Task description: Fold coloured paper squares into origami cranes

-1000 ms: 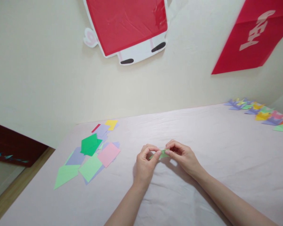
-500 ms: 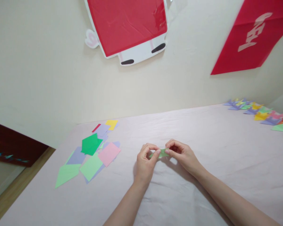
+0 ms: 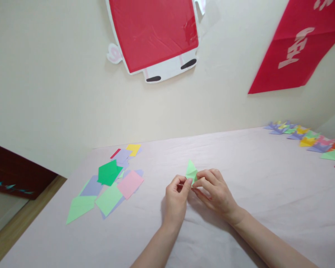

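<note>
Between my two hands is a small piece of folded light green paper (image 3: 191, 170), its pointed end standing up and away from me. My left hand (image 3: 177, 199) pinches the paper's lower left part between thumb and fingers. From the other side, my right hand (image 3: 216, 190) closes its fingers on the lower right edge, the thumb low beneath them. The fingertips hide the bottom of the paper. Both hands are just over the pale cloth (image 3: 162, 238).
Loose coloured sheets lie at the left, among them a dark green (image 3: 109, 173), a pink (image 3: 131, 184) and a light green one (image 3: 80, 208). Several folded paper figures (image 3: 308, 141) line the right side. A wall with a red poster (image 3: 296, 48) rises behind.
The green paper has turned from lying flat between the hands to pointing upward. My right hand has shifted its grip, its fingers now lower and closer to my left hand. The view has tilted slightly.
</note>
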`<state>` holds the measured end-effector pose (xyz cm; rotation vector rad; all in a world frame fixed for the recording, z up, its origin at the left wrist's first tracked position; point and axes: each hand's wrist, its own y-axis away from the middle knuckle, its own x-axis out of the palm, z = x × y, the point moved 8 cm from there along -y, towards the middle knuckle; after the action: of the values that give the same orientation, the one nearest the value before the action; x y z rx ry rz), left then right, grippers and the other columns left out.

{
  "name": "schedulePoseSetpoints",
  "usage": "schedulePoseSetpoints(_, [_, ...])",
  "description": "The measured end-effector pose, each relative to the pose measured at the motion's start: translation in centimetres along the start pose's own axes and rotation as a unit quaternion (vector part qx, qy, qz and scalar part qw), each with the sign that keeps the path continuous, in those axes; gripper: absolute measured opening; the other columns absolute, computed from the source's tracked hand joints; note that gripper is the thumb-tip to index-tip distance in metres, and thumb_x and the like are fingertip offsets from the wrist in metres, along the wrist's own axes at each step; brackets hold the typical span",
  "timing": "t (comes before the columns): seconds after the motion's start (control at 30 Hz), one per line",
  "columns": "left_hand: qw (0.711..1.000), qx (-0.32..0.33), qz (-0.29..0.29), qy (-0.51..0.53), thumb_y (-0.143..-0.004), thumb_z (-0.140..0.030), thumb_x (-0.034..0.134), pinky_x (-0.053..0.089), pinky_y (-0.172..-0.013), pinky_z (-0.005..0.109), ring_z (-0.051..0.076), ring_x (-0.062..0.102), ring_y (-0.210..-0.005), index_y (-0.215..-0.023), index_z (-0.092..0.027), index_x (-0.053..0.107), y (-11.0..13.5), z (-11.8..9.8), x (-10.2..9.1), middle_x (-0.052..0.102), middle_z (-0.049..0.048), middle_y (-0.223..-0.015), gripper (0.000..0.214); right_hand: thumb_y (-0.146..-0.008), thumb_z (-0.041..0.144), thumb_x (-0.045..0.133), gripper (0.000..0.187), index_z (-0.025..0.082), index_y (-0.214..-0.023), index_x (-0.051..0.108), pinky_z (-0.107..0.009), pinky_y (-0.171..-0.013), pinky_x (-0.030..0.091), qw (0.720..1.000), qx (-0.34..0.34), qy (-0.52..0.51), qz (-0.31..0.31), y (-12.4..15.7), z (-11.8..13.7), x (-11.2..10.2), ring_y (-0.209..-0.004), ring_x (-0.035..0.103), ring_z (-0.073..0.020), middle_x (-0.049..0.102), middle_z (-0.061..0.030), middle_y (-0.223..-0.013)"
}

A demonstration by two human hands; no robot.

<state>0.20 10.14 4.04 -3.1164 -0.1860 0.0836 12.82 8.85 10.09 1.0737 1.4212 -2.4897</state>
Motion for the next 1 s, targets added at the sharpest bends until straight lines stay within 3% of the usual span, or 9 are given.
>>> schedulePoseSetpoints(0.13, [0.985,0.102,0.013,-0.136,-0.088,-0.027,0.061,0.041,-0.067,0.025,0.015,0.055,-0.075,-0.077,-0.019,0.063,-0.4,-1.5,-0.7,0.06,-0.0012,-0.078,0.014,-0.089,0.017,0.059,0.019,0.022,-0.107,0.059,-0.041,-0.085,0.043,0.999,0.027,0.023,-0.017,0.3,-0.5,-0.4,-0.101,0.049,-0.0251,0.054,-0.0105,-0.112])
schedulePoseSetpoints(0.27, [0.963,0.174,0.04,-0.202,-0.089,-0.023,0.062,0.041,-0.073,0.027,0.017,0.056,-0.081,-0.077,-0.021,0.063,-0.4,-2.5,-0.9,0.062,0.0003,-0.08,0.013,-0.091,0.015,0.057,0.019,0.025,-0.107,0.059,-0.046,-0.094,0.038,0.998,0.045,0.037,-0.026,0.1,-0.9,-0.8,-0.115,0.045,-0.0286,0.047,-0.0108,-0.128])
schedulePoseSetpoints(0.53, [0.961,0.199,0.059,-0.181,-0.09,-0.024,0.063,0.042,-0.074,0.028,0.017,0.057,-0.08,-0.076,-0.02,0.063,-0.6,-2.9,-1.0,0.063,0.0006,-0.078,0.014,-0.087,0.017,0.061,0.015,0.023,-0.101,0.062,-0.048,-0.095,0.037,0.999,0.05,0.008,0.011,0.1,-1.1,-0.1,-0.113,0.044,-0.0292,0.051,-0.0104,-0.127])
schedulePoseSetpoints(0.8, [0.958,0.204,0.08,-0.188,-0.091,-0.024,0.061,0.043,-0.076,0.029,0.018,0.057,-0.083,-0.08,-0.021,0.066,-0.4,-2.7,-0.6,0.065,0.0025,-0.081,0.012,-0.089,0.015,0.058,0.014,0.025,-0.093,0.066,-0.044,-0.093,0.038,0.998,0.058,-0.004,0.007,0.2,-1.4,-0.1,-0.108,0.049,-0.0265,0.061,-0.0071,-0.118])
schedulePoseSetpoints(1.0, [0.968,0.186,0.087,-0.143,-0.09,-0.023,0.06,0.043,-0.078,0.027,0.017,0.058,-0.084,-0.081,-0.02,0.066,-0.5,-2.4,-0.4,0.066,0.0023,-0.084,0.011,-0.091,0.025,0.06,0.005,0.023,-0.085,0.061,-0.044,-0.096,0.041,0.971,0.156,-0.176,0.035,0.5,-3.4,1.0,-0.113,0.052,-0.0251,0.064,-0.0078,-0.117])
